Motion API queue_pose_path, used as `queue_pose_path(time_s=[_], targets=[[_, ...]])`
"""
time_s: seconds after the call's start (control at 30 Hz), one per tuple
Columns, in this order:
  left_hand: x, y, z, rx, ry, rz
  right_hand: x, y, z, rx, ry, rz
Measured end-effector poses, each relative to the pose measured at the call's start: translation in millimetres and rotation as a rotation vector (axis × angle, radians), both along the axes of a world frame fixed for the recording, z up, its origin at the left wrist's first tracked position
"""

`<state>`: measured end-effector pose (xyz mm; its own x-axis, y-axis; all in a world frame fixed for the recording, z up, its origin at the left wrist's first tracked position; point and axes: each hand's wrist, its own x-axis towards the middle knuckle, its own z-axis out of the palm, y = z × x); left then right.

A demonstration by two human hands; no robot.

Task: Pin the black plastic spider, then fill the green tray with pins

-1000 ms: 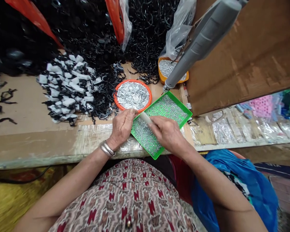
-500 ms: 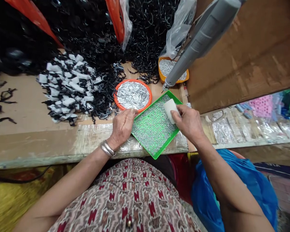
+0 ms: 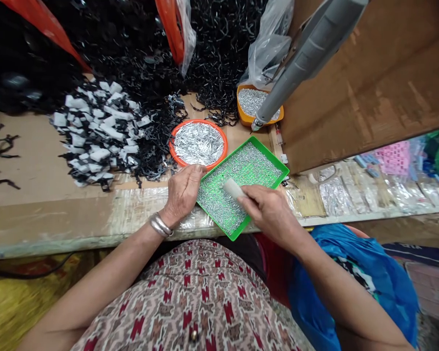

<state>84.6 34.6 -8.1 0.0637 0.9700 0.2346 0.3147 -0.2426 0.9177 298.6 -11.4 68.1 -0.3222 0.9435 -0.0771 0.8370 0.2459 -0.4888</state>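
Workbench [image 3: 69, 222]: at its near edge, green tray [image 3: 285, 174] set cornerwise, small metal pins [image 3: 219, 209] scattered across it; red-rimmed round dish [image 3: 225, 152] of silvery slivers just beyond the tray's left corner, farther from the edge. Left hand [image 3: 185, 190], fingers pressed together, grips the tray at that left corner. Right hand [image 3: 269, 207] pinches a pale block [image 3: 233, 189] between thumb and fingers, over the tray's middle among the pins.

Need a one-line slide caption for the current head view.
Right hand holds a white block over small metal pieces in a green tray; left hand at its edge.
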Motion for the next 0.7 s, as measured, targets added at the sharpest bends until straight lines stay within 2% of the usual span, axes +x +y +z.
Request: queue_pose_path(time_s=[0.1, 0.23, 0.33, 0.47, 0.53, 0.6, 0.7], targets=[[0, 0, -1.3, 0.000, -0.012, 0.002, -20, -7, -2.5, -0.147, 0.151, 0.036], [0, 0, -3.0, -0.017, -0.029, 0.001, -20, 7, -12.5, -0.182, 0.113, -0.030], [0, 0, -3.1, -0.022, -0.026, 0.004, 1, 31, -16.5, -0.083, 0.031, -0.134], [-1, 0, -2.4, -0.009, -0.011, 0.006, 25, 61, -19.5, 0.260, -0.174, -0.254], [-1, 0, -1.9, -0.004, -0.007, 0.004, 26, 67, -21.6, 0.347, -0.298, -0.291], [-1, 0, -1.4, 0.000, -0.010, 0.002, 21, 66, -23.5, 0.354, -0.380, -0.266], [-1, 1, -1.0, 0.011, -0.008, -0.006, 7, 54, -23.9, 0.323, -0.364, -0.143]])
